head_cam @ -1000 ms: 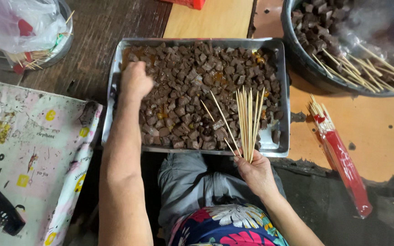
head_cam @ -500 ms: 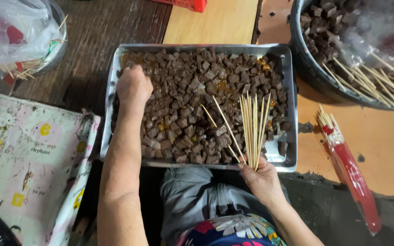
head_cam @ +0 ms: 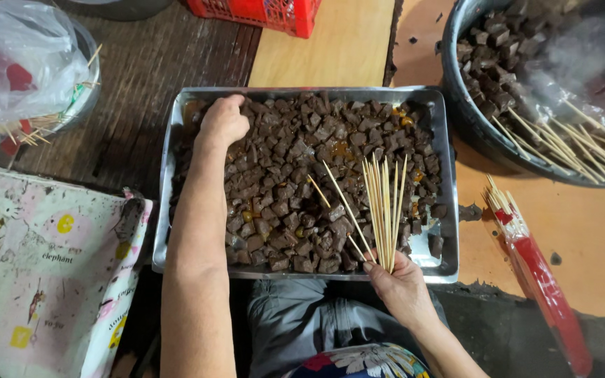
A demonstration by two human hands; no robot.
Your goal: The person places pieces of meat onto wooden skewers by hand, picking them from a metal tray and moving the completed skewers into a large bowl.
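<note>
Two bare hands are at work over a metal tray (head_cam: 169, 175) that sits at the centre of my view, filled nearly edge to edge with dark brown meat cubes (head_cam: 295, 182). My left hand (head_cam: 222, 120) reaches to about eleven o'clock in the tray, near its far left corner, knuckles up and fingers curled down into the cubes; I cannot tell from here whether they have closed on a piece, since the fingertips are buried under the hand. My right hand (head_cam: 402, 285) rests at the tray's near rim, around five o'clock, with fingers closed around the base of a bundle of bamboo skewers (head_cam: 383, 206). The sticks fan upward over the meat toward twelve o'clock, and one or two splay off to the left of the rest.

At one to two o'clock, well apart from the tray's right wall, a dark round basin (head_cam: 460, 105) holds more cubes and a spread of loose skewers lying across its lower side. At four o'clock a red plastic packet of skewers (head_cam: 540, 287) lies on the orange surface, its stick tips poking out of the top end. At ten o'clock a metal bowl (head_cam: 85, 98) carries a clear plastic bag and a few sticks. A patterned cloth (head_cam: 43, 273) covers the seven to eight o'clock corner, just beside my left forearm. A red crate (head_cam: 267, 14) shows at twelve o'clock.
</note>
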